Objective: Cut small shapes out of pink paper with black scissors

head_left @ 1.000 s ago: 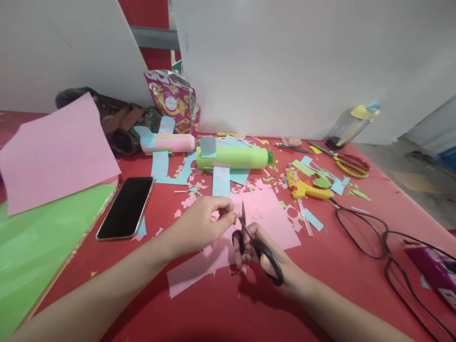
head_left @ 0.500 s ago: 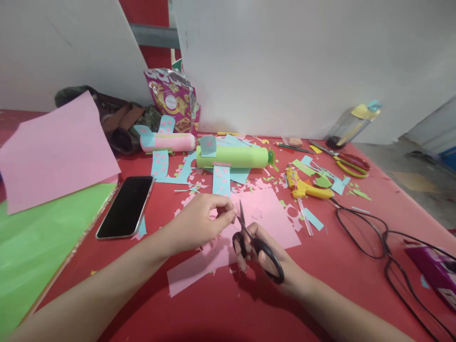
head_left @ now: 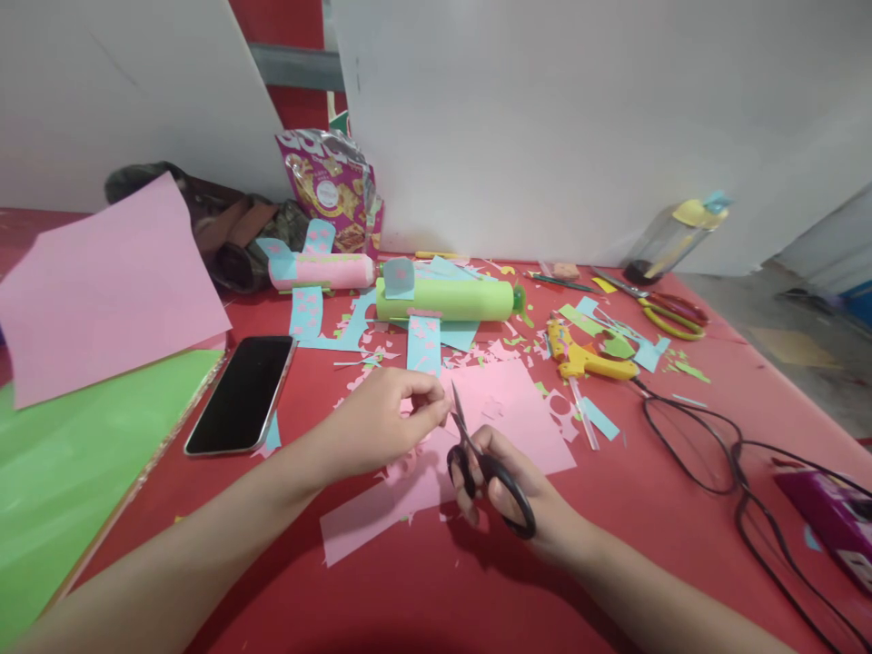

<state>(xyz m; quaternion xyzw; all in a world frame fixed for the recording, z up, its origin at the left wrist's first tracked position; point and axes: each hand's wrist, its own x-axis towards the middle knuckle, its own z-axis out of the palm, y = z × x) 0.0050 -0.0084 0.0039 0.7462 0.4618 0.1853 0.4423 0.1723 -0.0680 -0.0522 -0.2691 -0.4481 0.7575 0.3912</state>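
Observation:
In my right hand [head_left: 508,486] is a pair of black-handled scissors [head_left: 500,486], with my fingers through the loops and the narrow blades pointing away. My left hand [head_left: 401,413] pinches a small piece of pink paper, mostly hidden by the fingertips, right beside the blade tips. Below both hands lies a pink paper sheet [head_left: 531,418] with small cut shapes on it, and a pink strip [head_left: 361,527] is nearer to me. Just beyond stands a green paper-wrapped tube [head_left: 456,301] on its side, with blue pink-dotted flaps. Behind it to the left is a similar pink tube [head_left: 333,272].
A phone [head_left: 242,395] lies left, by green sheets [head_left: 88,454] and a large pink sheet [head_left: 109,291]. To the right are a yellow glue gun [head_left: 589,361] with a looping black cord, red-and-yellow scissors [head_left: 668,311] and a bottle [head_left: 674,241]. A snack bag [head_left: 333,191] stands behind.
The scissors have shifted slightly left and their blades look closer together at the left fingertips. The left hand has barely moved.

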